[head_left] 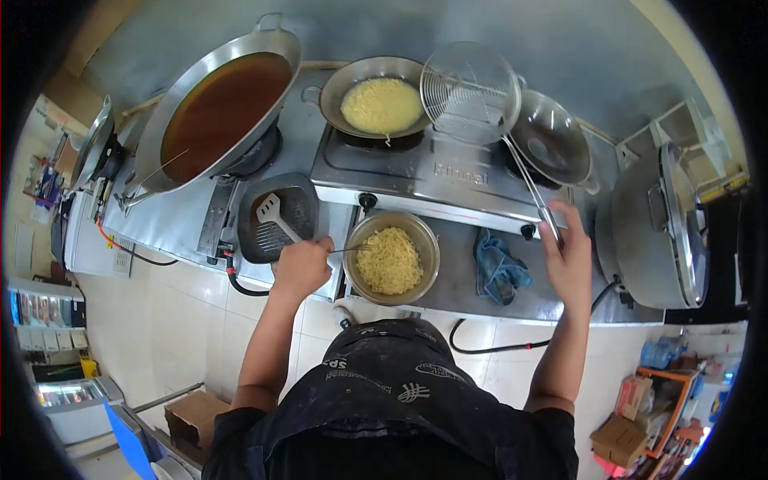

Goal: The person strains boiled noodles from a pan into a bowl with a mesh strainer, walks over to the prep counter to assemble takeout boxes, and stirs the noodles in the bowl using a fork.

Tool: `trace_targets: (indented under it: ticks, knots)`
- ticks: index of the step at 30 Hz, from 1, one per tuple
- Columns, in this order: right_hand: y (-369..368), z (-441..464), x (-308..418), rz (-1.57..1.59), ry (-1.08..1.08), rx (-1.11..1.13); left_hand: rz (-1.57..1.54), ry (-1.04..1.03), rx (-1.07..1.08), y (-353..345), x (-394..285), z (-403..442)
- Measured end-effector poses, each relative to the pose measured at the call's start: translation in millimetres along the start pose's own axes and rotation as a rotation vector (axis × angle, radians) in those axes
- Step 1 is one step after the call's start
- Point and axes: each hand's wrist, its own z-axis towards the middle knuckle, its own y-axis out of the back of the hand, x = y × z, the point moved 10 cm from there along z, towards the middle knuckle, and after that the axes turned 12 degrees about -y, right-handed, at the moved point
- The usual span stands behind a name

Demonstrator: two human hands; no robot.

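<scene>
My left hand (302,268) is closed around a fork (350,250), whose tines reach over the noodles (390,262) in a steel bowl (433,244). Just beyond that hand, a slotted spatula (270,210) rests in a square grill pan (307,200); I cannot tell whether its handle touches my fingers. My right hand (570,256) grips the long handle of a round wire skimmer (470,92), held above the stove between two woks. More pale noodles in cloudy liquid (382,106) fill the middle wok (336,92). Part of the right wok (552,136) shows past the skimmer.
A large wok of dark brown liquid (228,116) stands at the left. The gas stove (368,166) runs along the back. A blue cloth (500,268) lies on the steel counter (448,280). The big lidded pot (644,232) is at the right, with a hose below the counter.
</scene>
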Motion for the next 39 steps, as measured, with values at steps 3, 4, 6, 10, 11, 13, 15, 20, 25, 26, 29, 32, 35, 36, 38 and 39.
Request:
trace_targets:
  ticks: [3,4,6,10,11,13,15,20,25,26,29,32,35,36,38,39]
  knots:
    - [-30,37,61,-0.222,0.36,-0.152,-0.111,0.034,-0.031,7,-1,-12]
    - [-44,52,76,-0.354,0.361,-0.146,-0.153,0.019,-0.045,7,-4,-15]
    - [-78,100,88,-0.628,0.373,-0.146,-0.183,0.028,-0.054,6,-7,-18]
    - [-121,174,99,-0.784,0.461,-0.026,-0.26,0.048,-0.056,1,-11,-28]
    - [-131,184,96,-0.796,0.481,0.074,-0.297,0.04,-0.065,0,-11,-31]
    - [-135,189,94,-0.844,0.499,0.165,-0.314,0.058,-0.091,5,-10,-39]
    - [-134,184,94,-0.634,0.634,0.295,-0.293,0.067,-0.101,11,-5,-47]
    - [-108,170,104,-0.342,0.886,0.419,-0.428,0.148,-0.225,12,21,-60]
    - [-118,169,100,-0.406,0.189,0.67,-0.529,0.165,-0.363,33,34,-59]
    - [-121,162,100,-0.296,0.032,0.725,-0.532,0.167,-0.365,35,35,-59]
    - [-131,162,93,-0.123,-0.172,0.811,-0.531,0.204,-0.375,38,42,-63]
    - [-142,166,83,-0.017,-0.259,0.849,-0.547,0.212,-0.412,39,47,-69]
    - [-149,160,77,0.105,-0.343,0.867,-0.544,0.233,-0.436,39,51,-78]
    - [-152,157,75,0.185,-0.387,0.875,-0.547,0.25,-0.433,40,52,-81]
    - [-159,155,67,0.237,-0.407,0.911,-0.549,0.267,-0.426,41,53,-87]
    - [-163,154,63,0.293,-0.425,0.941,-0.562,0.288,-0.441,40,55,-92]
